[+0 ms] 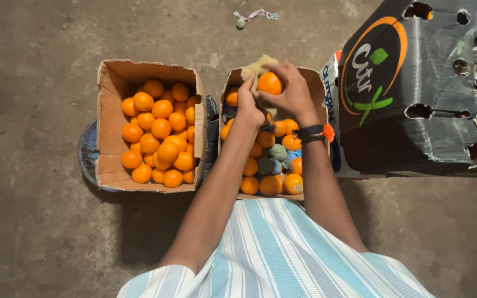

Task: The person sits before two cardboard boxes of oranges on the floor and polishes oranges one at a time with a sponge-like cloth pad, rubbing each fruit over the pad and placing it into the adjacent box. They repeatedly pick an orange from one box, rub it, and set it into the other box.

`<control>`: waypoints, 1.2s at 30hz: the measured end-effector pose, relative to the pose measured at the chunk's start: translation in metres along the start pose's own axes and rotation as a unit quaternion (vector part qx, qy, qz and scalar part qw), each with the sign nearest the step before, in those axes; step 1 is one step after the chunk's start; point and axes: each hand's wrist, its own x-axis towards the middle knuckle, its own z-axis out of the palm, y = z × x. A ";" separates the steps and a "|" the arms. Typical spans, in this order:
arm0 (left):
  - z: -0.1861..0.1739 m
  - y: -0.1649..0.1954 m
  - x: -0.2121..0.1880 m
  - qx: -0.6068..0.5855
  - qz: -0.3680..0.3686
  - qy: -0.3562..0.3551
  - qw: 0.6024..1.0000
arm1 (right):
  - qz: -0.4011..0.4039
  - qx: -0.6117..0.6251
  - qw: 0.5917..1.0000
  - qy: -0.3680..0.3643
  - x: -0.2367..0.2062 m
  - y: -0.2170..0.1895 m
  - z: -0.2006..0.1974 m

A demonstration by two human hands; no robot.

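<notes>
Left hand (248, 107) partly hid the cloth (258, 67); only a tan, crumpled edge showed at upper centre of frame. Right hand (288, 91) was curled around a round orange (270, 83), fingers pinching it; a sphere, so no long axis to call. Left fingers were closed on the cloth against the fruit. Both sat above the middle cardboard box (233, 77) of smooth oranges, a few greenish. Left box (109, 110) was open and full. Black printed carton (415, 83) was cut off at right. Rough concrete floor (34, 66).

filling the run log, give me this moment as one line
left hand: rubbing cloth on orange | right hand: holding orange | over middle box | left box: full of oranges
</notes>
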 end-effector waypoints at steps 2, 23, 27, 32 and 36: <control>-0.009 -0.006 -0.002 -0.025 -0.003 -0.027 0.999 | 0.002 -0.034 0.999 0.019 -0.005 -0.001 0.007; -0.006 -0.018 -0.017 -0.065 0.014 -0.022 0.998 | 0.077 -0.027 0.988 0.130 -0.017 -0.007 0.004; 0.001 -0.015 -0.019 -0.066 0.033 -0.049 0.996 | 0.103 -0.069 0.967 0.222 -0.011 -0.014 0.005; 0.003 -0.002 -0.024 -0.074 0.021 -0.028 0.997 | 0.120 0.136 0.983 -0.038 -0.007 -0.011 -0.013; 0.002 0.000 -0.023 -0.058 0.024 -0.063 0.996 | 0.044 -0.023 0.999 0.007 -0.001 -0.022 -0.001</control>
